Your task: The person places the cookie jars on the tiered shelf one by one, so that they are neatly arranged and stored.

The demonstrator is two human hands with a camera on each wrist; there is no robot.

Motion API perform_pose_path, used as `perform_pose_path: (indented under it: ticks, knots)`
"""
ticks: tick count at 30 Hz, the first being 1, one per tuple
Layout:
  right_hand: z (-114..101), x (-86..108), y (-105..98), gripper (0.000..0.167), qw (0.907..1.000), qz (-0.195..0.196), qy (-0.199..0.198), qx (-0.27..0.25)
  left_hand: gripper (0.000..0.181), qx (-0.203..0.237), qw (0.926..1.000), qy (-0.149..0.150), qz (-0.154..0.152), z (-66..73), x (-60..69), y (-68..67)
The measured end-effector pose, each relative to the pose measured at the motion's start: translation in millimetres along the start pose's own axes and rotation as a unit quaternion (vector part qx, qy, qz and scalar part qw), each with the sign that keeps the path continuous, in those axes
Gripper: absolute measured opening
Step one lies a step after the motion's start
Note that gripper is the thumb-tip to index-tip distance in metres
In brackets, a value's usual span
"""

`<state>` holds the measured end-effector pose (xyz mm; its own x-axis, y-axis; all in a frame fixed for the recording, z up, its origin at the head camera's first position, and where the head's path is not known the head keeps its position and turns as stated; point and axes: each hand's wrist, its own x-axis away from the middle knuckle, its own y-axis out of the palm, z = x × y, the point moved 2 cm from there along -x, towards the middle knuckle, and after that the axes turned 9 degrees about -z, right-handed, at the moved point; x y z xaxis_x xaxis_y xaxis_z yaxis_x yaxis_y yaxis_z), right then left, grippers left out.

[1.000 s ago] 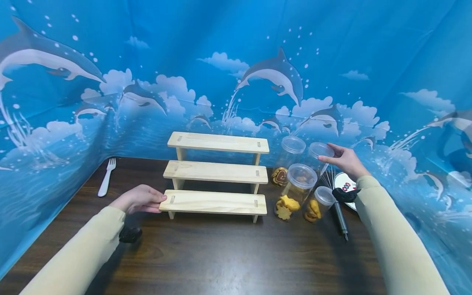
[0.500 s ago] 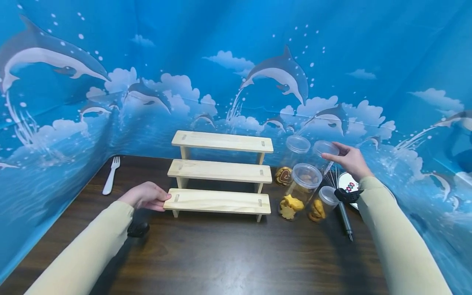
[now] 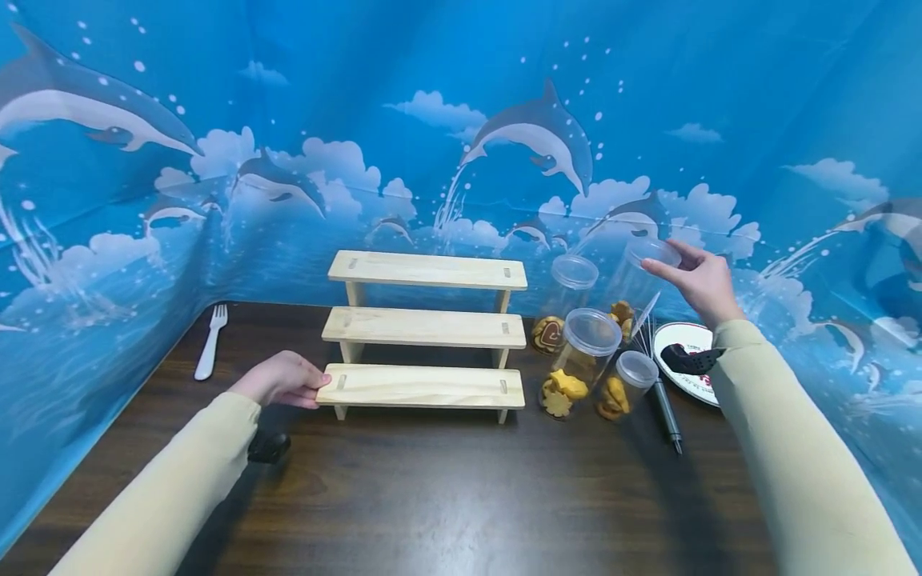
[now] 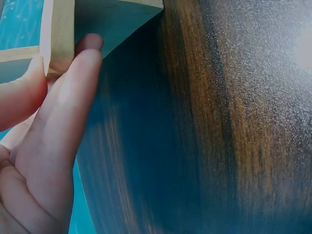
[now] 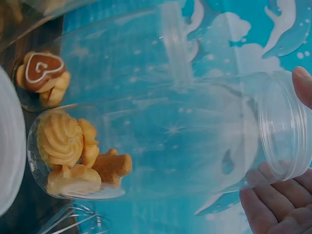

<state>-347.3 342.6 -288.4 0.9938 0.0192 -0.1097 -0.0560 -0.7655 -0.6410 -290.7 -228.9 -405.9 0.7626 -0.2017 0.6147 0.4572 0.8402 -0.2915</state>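
My left hand pinches the left end of the lowest board on a three-step wooden stand. In the left wrist view, the thumb lies on one face of the board and the fingers on the other. My right hand grips a tall clear jar by its lid, raised behind the other jars. Several cookies lie at its bottom in the right wrist view. Beside it stands a jar with a heart cookie. In front are a wide jar of yellow cookies and a small jar.
A whisk lies right of the small jar, beside a white printed plate. At the far left is a white fork on the dark wooden table. A blue dolphin curtain hangs behind the stand and jars.
My right hand has moved up, lifting the tall jar; its cookies now show above the wide jar. My left hand keeps its hold on the lowest board.
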Motion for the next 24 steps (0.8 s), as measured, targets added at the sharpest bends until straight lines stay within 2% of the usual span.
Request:
perform_pose_path:
  ticks: [7,14,19,24]
  knots:
    - [-24,11.1,-20,0.08,0.9989,0.045,-0.011,-0.007,0.035,-0.043,0.9989,0.015,0.008,3.4,2.8,0.9]
    - [-55,18.8,-35,0.068,0.9909,0.128,-0.042,0.003,0.035,-0.031,0.9994,0.012,0.009,1.4,2.4,-1.9]
    - [-80,23.6,-45,0.062,0.9835,0.159,-0.071,-0.05,0.036,-0.033,0.9992,0.023,0.004,0.3,1.0,-2.2]
    - [-104,24.0,-47,0.059,0.974,0.171,-0.112,-0.096,0.035,-0.03,0.999,0.032,0.001,0.3,-1.4,-0.5]
